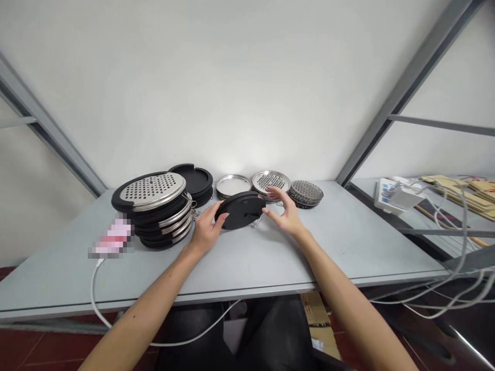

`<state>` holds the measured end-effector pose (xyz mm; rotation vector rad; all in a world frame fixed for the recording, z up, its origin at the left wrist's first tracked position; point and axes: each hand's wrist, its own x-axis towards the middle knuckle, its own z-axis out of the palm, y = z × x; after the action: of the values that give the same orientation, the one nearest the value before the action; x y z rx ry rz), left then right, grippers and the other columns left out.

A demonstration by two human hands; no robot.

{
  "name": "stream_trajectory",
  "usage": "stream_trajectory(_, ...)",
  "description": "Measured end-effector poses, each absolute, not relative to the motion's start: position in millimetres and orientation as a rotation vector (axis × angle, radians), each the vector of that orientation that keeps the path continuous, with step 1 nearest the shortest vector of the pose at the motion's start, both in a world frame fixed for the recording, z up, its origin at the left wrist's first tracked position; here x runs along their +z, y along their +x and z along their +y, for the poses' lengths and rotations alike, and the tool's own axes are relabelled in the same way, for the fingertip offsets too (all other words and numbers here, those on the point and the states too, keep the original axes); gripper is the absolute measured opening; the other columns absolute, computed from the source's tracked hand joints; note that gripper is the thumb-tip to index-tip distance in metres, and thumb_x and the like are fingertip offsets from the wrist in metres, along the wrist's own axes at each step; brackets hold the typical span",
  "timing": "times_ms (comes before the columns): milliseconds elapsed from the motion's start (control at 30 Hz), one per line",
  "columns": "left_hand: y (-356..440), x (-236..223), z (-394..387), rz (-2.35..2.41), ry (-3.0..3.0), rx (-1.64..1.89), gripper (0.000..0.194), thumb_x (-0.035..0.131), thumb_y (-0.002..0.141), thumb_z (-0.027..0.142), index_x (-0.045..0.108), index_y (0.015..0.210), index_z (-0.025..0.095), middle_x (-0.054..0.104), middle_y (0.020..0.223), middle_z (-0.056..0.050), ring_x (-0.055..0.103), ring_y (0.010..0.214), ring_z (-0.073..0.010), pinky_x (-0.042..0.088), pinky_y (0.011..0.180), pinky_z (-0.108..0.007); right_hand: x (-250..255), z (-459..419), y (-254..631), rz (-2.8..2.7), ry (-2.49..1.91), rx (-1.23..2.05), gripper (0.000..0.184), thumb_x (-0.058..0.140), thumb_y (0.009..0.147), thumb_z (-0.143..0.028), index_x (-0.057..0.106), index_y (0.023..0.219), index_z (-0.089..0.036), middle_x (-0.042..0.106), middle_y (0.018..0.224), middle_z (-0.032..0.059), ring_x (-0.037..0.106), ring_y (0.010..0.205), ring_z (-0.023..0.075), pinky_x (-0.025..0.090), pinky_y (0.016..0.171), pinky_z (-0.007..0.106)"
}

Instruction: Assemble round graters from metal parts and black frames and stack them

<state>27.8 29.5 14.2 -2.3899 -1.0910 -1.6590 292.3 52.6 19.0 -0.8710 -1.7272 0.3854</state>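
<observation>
My left hand (207, 229) grips a black round base (240, 212) by its left edge, thumb on the near face. The base is tilted above the table, and a small wire clasp (256, 222) shows below its right side. Beside the right edge is my right hand (284, 211), fingers curved and apart, thumb tip close to or touching the rim. Just behind stand a stack of plain metal discs (233, 184) and a stack of metal grater discs (271, 181). Darker perforated discs (307, 192) are piled to the right.
A tall stack of black bases with grater discs (152, 190) stands at left, with more black bases (195, 180) behind. A blurred pink object (112, 238) with a white cable (94, 288) lies near it. At right are a power strip (390, 197) and yellow pieces (460, 190).
</observation>
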Motion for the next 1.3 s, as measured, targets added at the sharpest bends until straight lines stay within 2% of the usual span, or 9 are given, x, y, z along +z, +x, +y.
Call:
stream_trajectory(233, 29, 26, 16, -0.713, -2.258, -1.492, 0.036, 0.057, 0.093, 0.028, 0.055, 0.126, 0.014, 0.068, 0.097, -0.012, 0.065, 0.086, -0.0227, 0.052, 0.077, -0.035, 24, 38, 276, -1.887, -0.760, 0.260, 0.061, 0.073, 0.074, -0.036, 0.051, 0.130, -0.023, 0.062, 0.121, 0.0122, 0.059, 0.106, 0.0275, 0.049, 0.092, 0.046)
stream_trajectory(367, 36, 28, 12, -0.614, -2.360, -1.502, 0.038, 0.066, 0.087, 0.028, 0.057, 0.123, 0.017, 0.070, 0.094, -0.010, 0.065, 0.084, -0.0224, 0.052, 0.076, -0.035, 26, 35, 273, -1.953, -0.692, 0.243, 0.039, 0.073, 0.074, -0.030, 0.066, 0.112, -0.025, 0.071, 0.106, 0.0081, 0.060, 0.104, 0.0269, 0.049, 0.093, 0.047)
stream_trajectory(533, 33, 24, 18, -0.855, -2.590, -1.606, 0.038, 0.065, 0.088, 0.031, 0.056, 0.123, 0.020, 0.067, 0.106, -0.009, 0.064, 0.097, -0.0222, 0.052, 0.086, -0.036, 23, 39, 278, -1.935, -0.795, 0.510, 0.024, 0.072, 0.076, -0.030, 0.071, 0.098, -0.023, 0.073, 0.095, 0.0055, 0.066, 0.088, 0.0229, 0.053, 0.084, 0.040)
stream_trajectory(667, 25, 21, 26, -1.112, -2.773, -1.442, 0.040, 0.057, 0.092, 0.026, 0.048, 0.131, 0.020, 0.062, 0.123, -0.011, 0.059, 0.112, -0.0229, 0.048, 0.097, -0.039, 16, 48, 288, -1.824, -0.930, 0.612, 0.027, 0.070, 0.076, -0.031, 0.070, 0.101, -0.021, 0.073, 0.097, 0.0058, 0.067, 0.092, 0.0241, 0.051, 0.088, 0.041)
stream_trajectory(767, 24, 19, 28, -1.148, -2.751, -1.463, 0.031, 0.054, 0.093, 0.024, 0.052, 0.124, 0.020, 0.065, 0.116, -0.009, 0.062, 0.108, -0.0212, 0.049, 0.095, -0.036, 18, 49, 293, -1.871, -0.917, 0.618, 0.036, 0.070, 0.076, -0.032, 0.067, 0.111, -0.022, 0.071, 0.108, 0.0072, 0.064, 0.102, 0.0264, 0.048, 0.095, 0.046)
stream_trajectory(867, 26, 15, 27, -1.100, -2.653, -1.474, 0.029, 0.056, 0.093, 0.026, 0.055, 0.121, 0.020, 0.067, 0.109, -0.008, 0.063, 0.103, -0.0214, 0.050, 0.092, -0.037, 26, 41, 290, -1.963, -0.815, 0.492, 0.053, 0.075, 0.072, -0.032, 0.060, 0.123, -0.026, 0.063, 0.127, 0.0077, 0.055, 0.120, 0.0289, 0.040, 0.105, 0.051)
stream_trajectory(933, 27, 13, 26, -1.077, -2.607, -1.437, 0.028, 0.056, 0.093, 0.026, 0.055, 0.121, 0.020, 0.067, 0.107, -0.009, 0.063, 0.100, -0.0218, 0.050, 0.091, -0.037, 30, 33, 285, -1.958, -0.770, 0.344, 0.060, 0.077, 0.069, -0.033, 0.058, 0.126, -0.029, 0.062, 0.128, 0.0075, 0.052, 0.123, 0.0296, 0.039, 0.106, 0.053)
stream_trajectory(1133, 31, 13, 24, -0.974, -2.630, -1.383, 0.025, 0.058, 0.089, 0.018, 0.058, 0.114, 0.020, 0.067, 0.101, -0.008, 0.063, 0.094, -0.0216, 0.051, 0.085, -0.036, 28, 24, 274, -1.981, -0.720, 0.004, 0.050, 0.070, 0.078, -0.025, 0.057, 0.127, -0.028, 0.068, 0.113, 0.0085, 0.062, 0.105, 0.0272, 0.049, 0.092, 0.049)
stream_trajectory(1300, 32, 13, 23, -0.912, -2.671, -1.392, 0.028, 0.058, 0.086, 0.012, 0.059, 0.113, 0.020, 0.068, 0.101, -0.007, 0.064, 0.093, -0.0207, 0.052, 0.084, -0.036, 29, 20, 271, -2.025, -0.693, -0.237, 0.046, 0.064, 0.080, -0.020, 0.058, 0.125, -0.027, 0.066, 0.120, 0.0098, 0.060, 0.111, 0.0294, 0.048, 0.092, 0.050)
